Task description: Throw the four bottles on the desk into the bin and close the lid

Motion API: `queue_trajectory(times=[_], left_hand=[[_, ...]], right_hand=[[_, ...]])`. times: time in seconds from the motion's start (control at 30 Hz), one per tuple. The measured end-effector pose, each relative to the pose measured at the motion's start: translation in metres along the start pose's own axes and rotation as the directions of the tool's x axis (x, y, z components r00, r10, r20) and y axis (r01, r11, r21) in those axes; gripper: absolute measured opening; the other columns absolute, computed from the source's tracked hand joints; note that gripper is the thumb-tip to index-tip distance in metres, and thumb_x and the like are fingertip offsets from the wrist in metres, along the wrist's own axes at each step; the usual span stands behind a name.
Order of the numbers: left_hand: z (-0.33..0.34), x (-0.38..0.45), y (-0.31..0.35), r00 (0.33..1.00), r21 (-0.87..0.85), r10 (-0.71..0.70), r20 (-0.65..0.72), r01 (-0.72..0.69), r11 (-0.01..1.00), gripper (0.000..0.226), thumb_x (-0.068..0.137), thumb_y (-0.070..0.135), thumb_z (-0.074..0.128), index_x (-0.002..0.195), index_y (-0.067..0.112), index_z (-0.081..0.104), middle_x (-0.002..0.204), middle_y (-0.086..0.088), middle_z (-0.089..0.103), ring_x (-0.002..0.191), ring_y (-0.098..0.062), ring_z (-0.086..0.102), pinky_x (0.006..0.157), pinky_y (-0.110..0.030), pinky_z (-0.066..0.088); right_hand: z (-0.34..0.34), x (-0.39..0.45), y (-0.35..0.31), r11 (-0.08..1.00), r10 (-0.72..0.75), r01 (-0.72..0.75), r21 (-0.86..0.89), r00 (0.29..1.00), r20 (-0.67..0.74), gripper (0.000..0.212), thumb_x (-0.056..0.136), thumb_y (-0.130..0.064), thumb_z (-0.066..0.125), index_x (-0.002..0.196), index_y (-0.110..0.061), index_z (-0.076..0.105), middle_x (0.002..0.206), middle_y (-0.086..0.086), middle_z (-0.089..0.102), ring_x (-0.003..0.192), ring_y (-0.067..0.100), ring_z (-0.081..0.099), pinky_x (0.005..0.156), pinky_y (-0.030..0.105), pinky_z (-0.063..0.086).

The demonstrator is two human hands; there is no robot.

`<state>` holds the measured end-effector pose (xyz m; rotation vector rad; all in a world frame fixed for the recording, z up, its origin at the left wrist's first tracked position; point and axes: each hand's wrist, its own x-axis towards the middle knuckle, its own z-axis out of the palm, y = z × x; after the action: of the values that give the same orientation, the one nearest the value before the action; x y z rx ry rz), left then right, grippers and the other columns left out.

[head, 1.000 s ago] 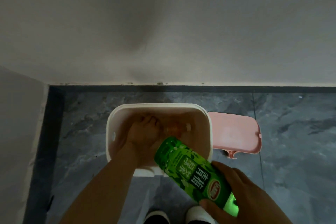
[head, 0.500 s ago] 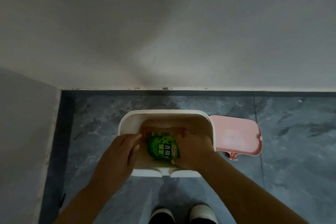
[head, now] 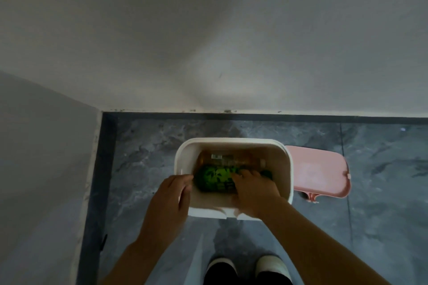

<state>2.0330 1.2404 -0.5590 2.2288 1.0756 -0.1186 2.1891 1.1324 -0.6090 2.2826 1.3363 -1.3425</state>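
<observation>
- The white bin [head: 231, 143] stands open on the grey stone floor [head: 143, 146], close to the foot of the wall [head: 208, 41]; every place below is given from this bin.
- Inside the bin, along its far wall, lies an amber bottle [head: 229, 160] on its side; just nearer than it, touching it, lies a green-labelled bottle [head: 214, 178], also on its side.
- The right hand [head: 252, 188] reaches down inside the bin's right half, fingers curled over the right end of the green bottle. Whether they actually grip it or merely rest on it, I cannot tell.
- The left hand [head: 170, 199] sits over the bin's near-left rim, fingers held together and bent, fingertips just at the inner edge, holding nothing.
- The pink lid [head: 320, 170] lies flat on the floor just beside the bin's right wall, detached or swung fully open; which, I cannot tell.
- Two shoes [head: 247, 269] show on the floor near the bin's front side.
- Judgement: the step in hand is setting the second bottle down. Only two bottles show in the bin, so two more presumably remain to fetch.
- Next move calls for letting go, lifting both hands clear of the rim, and going back to the desk; the lid waits until last.
</observation>
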Motion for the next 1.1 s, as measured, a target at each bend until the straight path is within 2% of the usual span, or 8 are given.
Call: queue_trajectory(times=[0.13,0.23,0.47,0.57,0.63,0.77,0.83,1.1], left_hand=[[-0.028,-0.017,0.015,0.988,-0.093,-0.151,-0.019,0.149,0.985,0.026,0.092,0.012,0.048,0.114,0.01,0.062,0.113,-0.005,0.067,0.095,-0.005,0.053,0.083,-0.017,0.038],[-0.059,-0.037,0.031,0.962,-0.165,-0.272,0.006,0.269,0.949,0.023,0.092,0.01,0.049,0.109,0.007,0.064,0.112,-0.009,0.068,0.098,-0.016,0.06,0.083,-0.022,0.04],[-0.147,-0.116,0.073,0.892,-0.188,-0.435,0.119,0.451,0.873,0.023,0.092,0.015,0.051,0.107,0.007,0.066,0.114,-0.012,0.069,0.107,-0.022,0.062,0.091,-0.027,0.043],[-0.19,-0.157,0.087,0.869,-0.168,-0.469,0.155,0.491,0.855,0.025,0.094,0.017,0.048,0.108,0.006,0.064,0.114,-0.012,0.069,0.107,-0.023,0.061,0.091,-0.026,0.042],[-0.212,-0.181,0.094,0.851,-0.182,-0.489,0.193,0.521,0.834,0.026,0.095,0.018,0.045,0.111,0.006,0.062,0.116,-0.015,0.066,0.108,-0.024,0.06,0.093,-0.029,0.043],[-0.25,-0.228,0.108,0.853,-0.133,-0.477,0.213,0.509,0.851,0.029,0.097,0.023,0.039,0.111,0.011,0.061,0.115,-0.011,0.065,0.105,-0.022,0.059,0.078,-0.025,0.04],[-0.266,-0.251,0.115,0.85,-0.147,-0.494,0.181,0.52,0.841,0.029,0.097,0.021,0.038,0.107,0.009,0.062,0.11,-0.014,0.066,0.101,-0.024,0.06,0.071,-0.023,0.035],[-0.269,-0.334,0.145,0.795,-0.227,-0.578,0.182,0.606,0.762,0.022,0.097,0.016,0.039,0.094,0.008,0.059,0.107,-0.021,0.066,0.1,-0.028,0.061,0.079,-0.029,0.04]], right_hand=[[-0.019,-0.052,-0.012,0.955,0.048,-0.037,0.295,0.998,-0.029,0.04,0.095,-0.033,0.04,0.133,-0.023,0.041,0.137,0.003,0.049,0.119,0.021,0.052,0.105,0.037,0.043],[-0.041,-0.101,-0.018,0.88,0.121,-0.085,0.466,0.992,-0.047,0.037,0.096,-0.029,0.04,0.131,-0.02,0.048,0.135,0.003,0.054,0.12,0.019,0.054,0.102,0.029,0.042],[-0.085,-0.232,-0.031,0.581,0.356,-0.248,0.775,0.934,0.032,0.027,0.093,-0.019,0.05,0.116,-0.01,0.062,0.11,0.009,0.067,0.107,0.026,0.062,0.085,0.025,0.041],[-0.101,-0.287,-0.041,0.497,0.371,-0.253,0.83,0.927,0.06,0.024,0.092,-0.014,0.053,0.112,-0.006,0.064,0.11,0.015,0.068,0.103,0.032,0.064,0.078,0.026,0.041],[-0.111,-0.32,-0.047,0.456,0.374,-0.27,0.848,0.923,0.093,0.024,0.092,-0.011,0.053,0.11,-0.002,0.065,0.1,0.014,0.068,0.092,0.032,0.066,0.067,0.023,0.04],[-0.135,-0.378,-0.058,0.387,0.359,-0.288,0.876,0.922,0.144,0.022,0.094,-0.007,0.047,0.107,0.002,0.063,0.089,0.013,0.063,0.069,0.021,0.059,0.056,0.022,0.037],[-0.145,-0.404,-0.063,0.352,0.356,-0.296,0.888,0.92,0.165,0.02,0.094,-0.007,0.046,0.104,0.0,0.061,0.091,0.016,0.062,0.072,0.025,0.057,0.057,0.025,0.036],[-0.162,-0.471,-0.047,0.442,0.312,-0.314,0.84,0.932,0.184,0.025,0.096,-0.01,0.043,0.109,0.004,0.059,0.098,0.019,0.061,0.087,0.028,0.057,0.064,0.029,0.038]])
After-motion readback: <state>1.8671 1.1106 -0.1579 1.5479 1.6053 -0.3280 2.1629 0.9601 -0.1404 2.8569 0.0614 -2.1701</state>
